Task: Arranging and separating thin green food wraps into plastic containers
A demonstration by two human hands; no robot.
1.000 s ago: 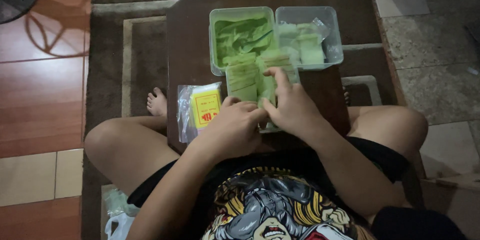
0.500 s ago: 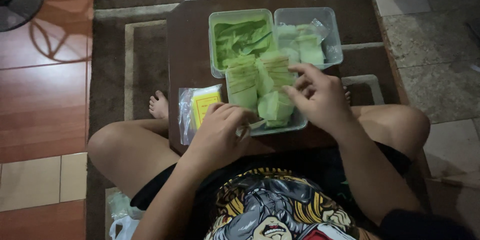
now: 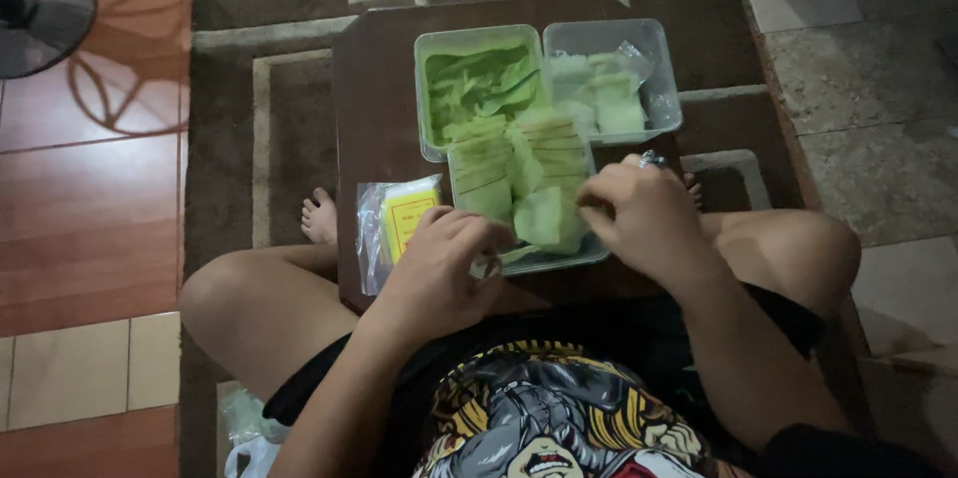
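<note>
The left hand (image 3: pixel 439 263), fingers curled loosely and holding nothing visible, rests at the near container's (image 3: pixel 559 260) front-left rim. The right hand (image 3: pixel 644 219) pinches a pale green wrapped piece (image 3: pixel 544 217) inside that container. Left of it lies a clear bag of yellow labels (image 3: pixel 399 224); behind it stand a green-filled tub (image 3: pixel 477 89) and a clear tub (image 3: pixel 614 79).

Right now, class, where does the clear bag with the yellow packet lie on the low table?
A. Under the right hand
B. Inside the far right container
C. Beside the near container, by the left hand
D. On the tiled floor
C: the bag lies flat on the table, just outside the near container, next to the left hand.
</note>
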